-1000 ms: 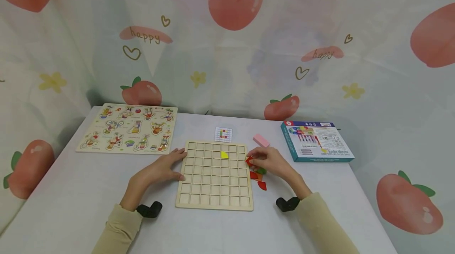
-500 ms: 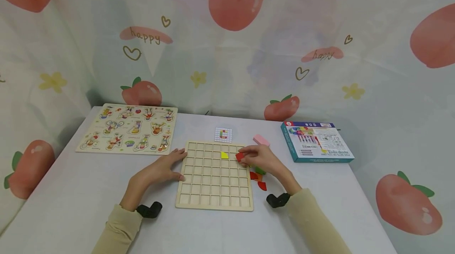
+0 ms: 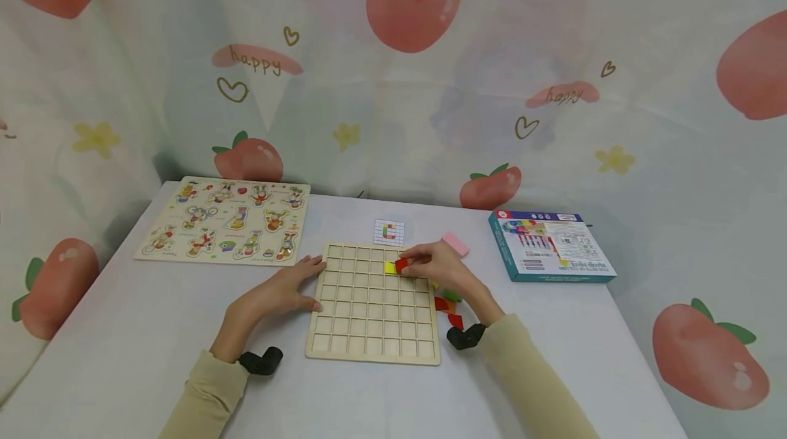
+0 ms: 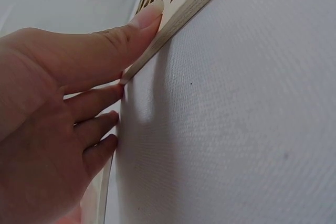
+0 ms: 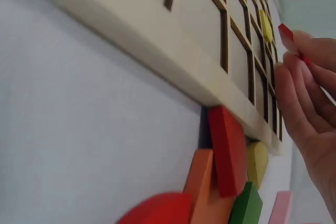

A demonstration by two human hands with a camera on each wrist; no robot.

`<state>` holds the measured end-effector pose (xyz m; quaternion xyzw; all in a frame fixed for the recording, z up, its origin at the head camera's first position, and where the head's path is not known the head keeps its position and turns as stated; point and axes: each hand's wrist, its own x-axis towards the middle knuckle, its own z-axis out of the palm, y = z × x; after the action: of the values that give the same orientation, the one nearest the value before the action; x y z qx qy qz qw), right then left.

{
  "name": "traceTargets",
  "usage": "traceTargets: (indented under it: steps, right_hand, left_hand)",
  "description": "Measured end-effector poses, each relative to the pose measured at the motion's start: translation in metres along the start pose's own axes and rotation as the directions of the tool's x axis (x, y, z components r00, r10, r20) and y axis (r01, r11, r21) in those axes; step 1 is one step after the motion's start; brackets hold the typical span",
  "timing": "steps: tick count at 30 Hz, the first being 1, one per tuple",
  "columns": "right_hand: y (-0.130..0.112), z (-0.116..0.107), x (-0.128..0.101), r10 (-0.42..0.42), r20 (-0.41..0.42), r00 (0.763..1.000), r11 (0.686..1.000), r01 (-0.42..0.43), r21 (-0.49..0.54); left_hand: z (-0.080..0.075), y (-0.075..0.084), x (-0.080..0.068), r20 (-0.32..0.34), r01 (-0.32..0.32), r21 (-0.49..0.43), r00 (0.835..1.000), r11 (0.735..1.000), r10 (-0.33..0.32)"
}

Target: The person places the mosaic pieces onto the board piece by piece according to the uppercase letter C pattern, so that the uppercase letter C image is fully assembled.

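A square wooden grid board [image 3: 374,319] lies on the white table. My left hand [image 3: 281,290] rests at its left edge, the thumb on the rim and the other fingers stretched along the side; the left wrist view shows the thumb [image 4: 142,20] on the wood. My right hand [image 3: 438,265] pinches a small red block [image 3: 401,265] over the board's upper right cells. Beside that block, a yellow block [image 3: 390,267] with a curved side sits in a cell. The right wrist view shows the red block [image 5: 286,39] between thumb and fingertips, tilted, above the grid.
Loose red [image 5: 229,150], orange, green and yellow blocks lie along the board's right edge. Behind it are a pattern card [image 3: 389,232] and a pink block [image 3: 456,244]. A picture puzzle board [image 3: 224,227] lies back left, a flat blue box [image 3: 551,248] back right.
My right hand has moved left from beside the board's right edge, bringing the red block over the cells next to the yellow one. My left hand stays at the board's edge.
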<state>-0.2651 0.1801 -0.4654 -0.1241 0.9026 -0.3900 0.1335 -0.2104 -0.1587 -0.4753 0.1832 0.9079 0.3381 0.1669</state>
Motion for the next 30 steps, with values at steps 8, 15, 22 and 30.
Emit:
traceTargets:
  steps: [8,15,22,30]
  right_hand:
    - [-0.008,0.009,0.012,-0.03,0.023,0.999,1.0,0.03,-0.003]
    - [-0.015,0.017,0.018,-0.051,0.036,0.998,0.999,0.051,-0.005]
    - [-0.02,0.023,0.022,-0.052,0.04,0.998,0.998,0.053,-0.027]
    - [-0.025,0.031,0.028,-0.068,0.045,0.997,0.996,0.07,-0.053]
  left_hand:
    - [-0.001,-0.002,0.0,0.008,0.007,-0.01,1.0,1.0,-0.007]
    - [-0.001,-0.002,0.0,0.012,0.012,-0.018,1.0,1.0,-0.011]
    - [0.0,-0.002,0.001,0.009,0.007,-0.025,1.0,1.0,-0.007]
    - [0.0,-0.002,0.001,0.0,0.011,-0.017,1.0,1.0,-0.011]
